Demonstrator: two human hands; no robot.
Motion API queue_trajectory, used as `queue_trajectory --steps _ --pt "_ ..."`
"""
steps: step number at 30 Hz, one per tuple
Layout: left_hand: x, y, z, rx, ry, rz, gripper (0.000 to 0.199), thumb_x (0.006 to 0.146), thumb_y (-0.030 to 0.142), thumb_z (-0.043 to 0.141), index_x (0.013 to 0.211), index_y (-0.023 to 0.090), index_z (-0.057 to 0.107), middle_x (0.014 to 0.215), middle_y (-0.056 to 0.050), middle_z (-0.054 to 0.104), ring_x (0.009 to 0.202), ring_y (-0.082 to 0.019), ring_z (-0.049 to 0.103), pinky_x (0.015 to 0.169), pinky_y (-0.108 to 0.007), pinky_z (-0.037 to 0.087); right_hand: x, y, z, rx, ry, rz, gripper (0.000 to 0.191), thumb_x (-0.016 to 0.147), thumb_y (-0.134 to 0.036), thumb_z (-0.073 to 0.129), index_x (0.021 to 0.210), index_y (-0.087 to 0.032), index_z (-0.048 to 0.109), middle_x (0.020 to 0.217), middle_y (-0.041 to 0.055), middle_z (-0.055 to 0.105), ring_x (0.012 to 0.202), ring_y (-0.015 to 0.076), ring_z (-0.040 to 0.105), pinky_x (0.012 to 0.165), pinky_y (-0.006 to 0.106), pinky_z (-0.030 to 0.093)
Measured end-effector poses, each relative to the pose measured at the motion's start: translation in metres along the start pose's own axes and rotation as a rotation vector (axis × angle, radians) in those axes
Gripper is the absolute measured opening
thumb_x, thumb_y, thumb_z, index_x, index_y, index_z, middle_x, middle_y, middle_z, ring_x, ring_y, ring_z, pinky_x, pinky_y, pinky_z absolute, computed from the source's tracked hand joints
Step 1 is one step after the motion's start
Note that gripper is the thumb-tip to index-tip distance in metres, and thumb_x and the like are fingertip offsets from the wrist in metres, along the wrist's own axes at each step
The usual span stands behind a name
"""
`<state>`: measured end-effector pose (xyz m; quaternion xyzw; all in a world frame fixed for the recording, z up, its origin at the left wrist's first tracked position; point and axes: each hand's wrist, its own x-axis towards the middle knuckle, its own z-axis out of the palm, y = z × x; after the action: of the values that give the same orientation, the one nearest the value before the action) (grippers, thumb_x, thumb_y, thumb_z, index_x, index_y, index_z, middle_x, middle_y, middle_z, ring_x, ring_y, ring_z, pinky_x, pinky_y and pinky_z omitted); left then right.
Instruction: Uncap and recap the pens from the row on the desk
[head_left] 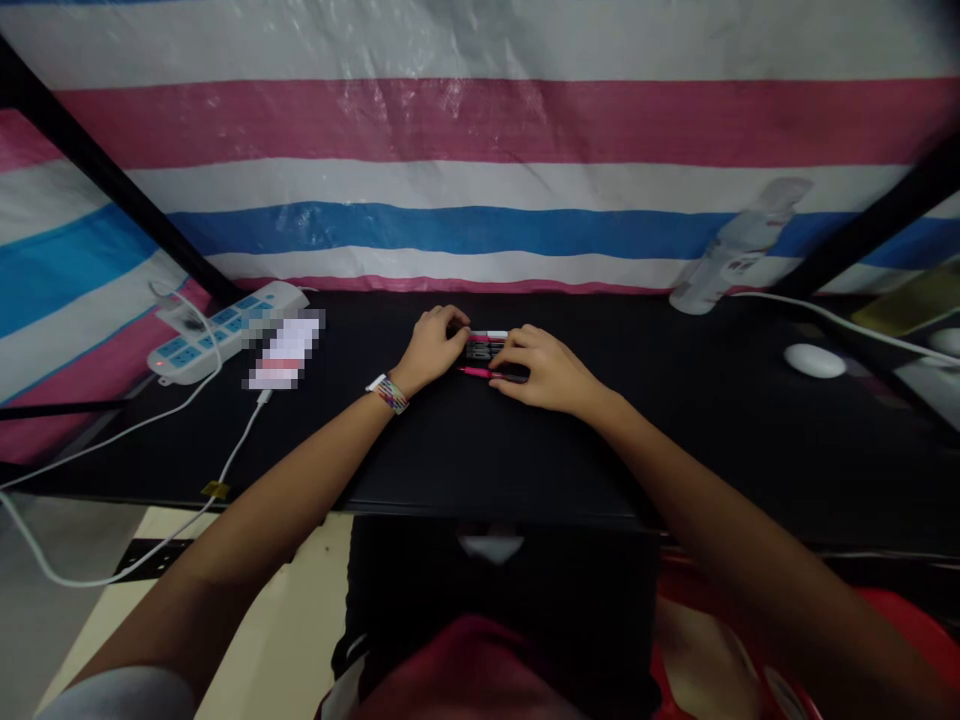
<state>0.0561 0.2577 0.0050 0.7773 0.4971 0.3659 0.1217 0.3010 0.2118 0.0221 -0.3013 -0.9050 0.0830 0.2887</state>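
Note:
Several pens (486, 338) lie side by side in a small row on the black table, with white, pink and dark barrels showing. My left hand (436, 345) rests at their left ends, its fingers curved and its thumb apart from the forefinger. A pink pen (475, 372) lies slightly nearer to me than the row. Its right part is between the thumb and fingers of my right hand (551, 372), which also covers the right ends of the other pens. A multicoloured woven band (388, 393) is on my left wrist.
On the left are a white power strip (187, 345), a charging phone (287, 350) with a blurred screen, and a white cable (240, 445). A clear bottle (739, 250) and a white mouse (814, 361) stand on the right. Striped sheeting (480, 120) hangs behind the table (480, 460).

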Motion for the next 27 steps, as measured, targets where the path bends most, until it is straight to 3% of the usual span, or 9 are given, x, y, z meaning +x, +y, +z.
queue_trajectory --steps 2,5,9,13,16,20,23,27 --pt "-0.001 0.004 -0.002 -0.015 0.014 0.019 0.01 0.095 0.023 0.066 0.104 0.022 0.071 0.109 -0.009 0.077 0.108 -0.029 0.068 0.102 -0.047 0.051 0.0 0.002 0.001 0.009 -0.032 -0.024 0.005 0.095 -0.026 0.077 0.095 -0.023 0.08 0.094 0.0079 0.072 0.093 0.0279 0.064 0.094 0.047 0.053" --pt "-0.004 0.013 -0.008 -0.045 0.032 0.096 0.013 0.103 0.031 0.063 0.109 0.024 0.072 0.116 -0.008 0.076 0.114 -0.028 0.067 0.106 -0.049 0.048 -0.001 0.001 0.001 0.054 -0.007 -0.019 0.011 0.097 -0.019 0.069 0.092 -0.024 0.077 0.089 0.0054 0.072 0.091 0.0257 0.066 0.093 0.044 0.053" --pt "-0.01 0.03 -0.017 -0.024 -0.02 0.254 0.027 0.111 0.042 0.054 0.114 0.025 0.075 0.115 -0.006 0.077 0.111 -0.028 0.065 0.106 -0.048 0.045 -0.001 0.001 0.0 0.138 0.121 0.091 0.014 0.099 -0.024 0.065 0.103 -0.023 0.079 0.099 0.0066 0.069 0.081 0.0207 0.064 0.076 0.037 0.052" --pt "-0.014 0.036 -0.017 0.04 -0.054 0.377 0.028 0.11 0.043 0.059 0.119 0.025 0.078 0.111 -0.006 0.078 0.11 -0.028 0.065 0.106 -0.048 0.043 0.001 0.01 -0.001 0.233 0.284 0.205 0.018 0.102 -0.035 0.068 0.102 -0.025 0.083 0.092 0.0052 0.07 0.078 0.0203 0.063 0.076 0.037 0.05" --pt "-0.013 0.033 -0.014 0.045 -0.021 0.359 0.026 0.11 0.04 0.06 0.116 0.025 0.079 0.106 -0.006 0.079 0.104 -0.027 0.065 0.101 -0.047 0.045 0.003 0.019 -0.001 0.317 0.327 0.32 0.021 0.101 -0.04 0.071 0.092 -0.025 0.083 0.086 0.004 0.074 0.079 0.0217 0.065 0.079 0.039 0.049" --pt "-0.009 0.026 -0.014 0.012 0.059 0.299 0.02 0.107 0.036 0.064 0.113 0.025 0.08 0.108 -0.006 0.08 0.103 -0.027 0.068 0.1 -0.047 0.048 0.005 0.027 -0.004 0.546 0.391 0.538 0.029 0.097 -0.044 0.073 0.079 -0.023 0.081 0.067 0.0013 0.064 0.064 0.0174 0.055 0.067 0.036 0.045" --pt "-0.007 0.024 -0.015 -0.03 0.105 0.266 0.016 0.105 0.032 0.067 0.111 0.025 0.079 0.11 -0.006 0.08 0.103 -0.026 0.07 0.101 -0.047 0.05 0.006 0.03 -0.008 0.831 0.425 0.644 0.02 0.091 -0.039 0.077 0.083 -0.021 0.083 0.067 0.002 0.063 0.06 0.0155 0.053 0.061 0.034 0.046" --pt "-0.006 0.025 -0.015 -0.079 0.124 0.25 0.013 0.103 0.029 0.069 0.108 0.024 0.079 0.108 -0.006 0.08 0.103 -0.026 0.07 0.098 -0.046 0.052 0.007 0.03 -0.009 1.056 0.432 0.704 0.015 0.082 -0.034 0.086 0.09 -0.021 0.086 0.074 0.0038 0.069 0.068 0.0167 0.06 0.068 0.035 0.056"
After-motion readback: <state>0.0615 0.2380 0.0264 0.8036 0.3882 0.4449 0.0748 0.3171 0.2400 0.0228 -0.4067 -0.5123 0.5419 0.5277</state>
